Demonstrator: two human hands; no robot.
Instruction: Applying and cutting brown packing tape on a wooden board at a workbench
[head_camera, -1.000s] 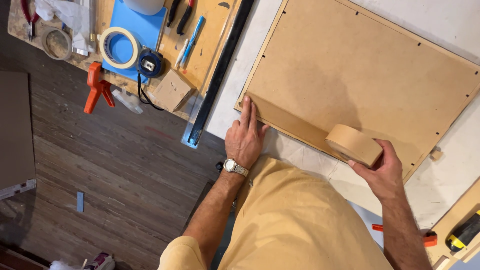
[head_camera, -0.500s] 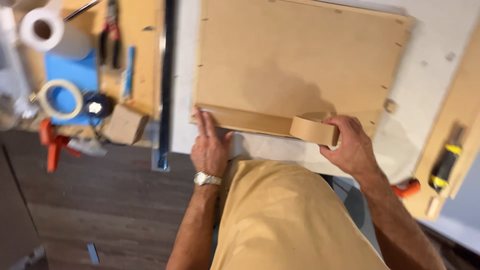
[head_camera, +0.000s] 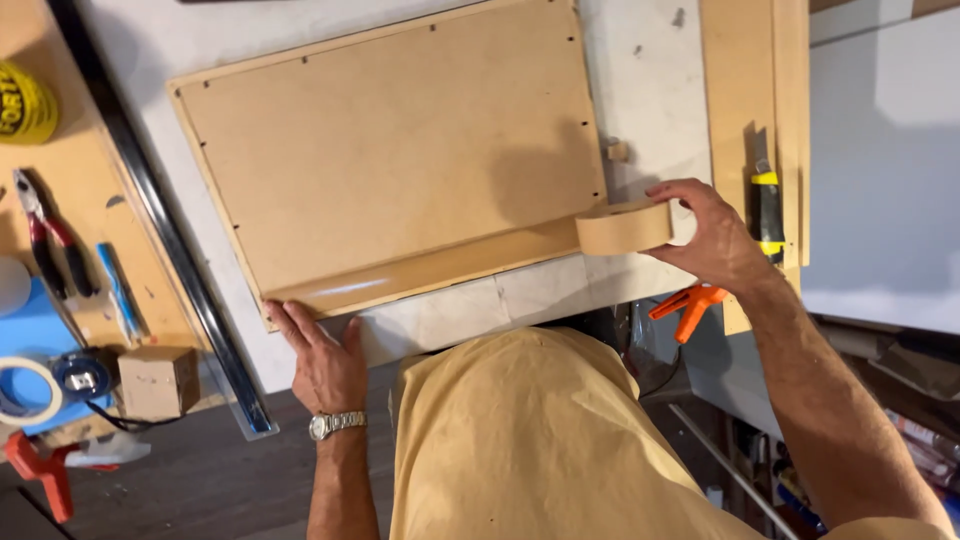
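A strip of brown packing tape (head_camera: 440, 268) is being laid along the near edge of a fibreboard-backed frame (head_camera: 390, 150) that lies flat on the white bench (head_camera: 640, 90). The left hand (head_camera: 322, 360) lies open, fingers pressed flat on the near left corner of the frame, pinning the start of the strip. The right hand (head_camera: 715, 235) grips the tape roll (head_camera: 622, 227) between thumb and fingers at the near right corner, just past the frame's end, with the strip stretched between the two hands.

By the look of it, the run along this edge is nearly complete. The next move calls for keeping the strip taut and level with the edge, pressing it down along its length, then cutting it at the right corner. The yellow-and-black utility knife (head_camera: 767, 205) lies just beyond the right hand on a wooden board (head_camera: 735, 60).

At the far left sits a round yellow container (head_camera: 25, 102) with dark lettering. Near left stand a small plain cardboard box (head_camera: 158, 380), a white tape ring (head_camera: 25, 390) on a blue pad (head_camera: 30, 330), and red-handled pliers (head_camera: 45, 235). An orange clamp (head_camera: 690, 305) sits at the near bench edge, under the right wrist.
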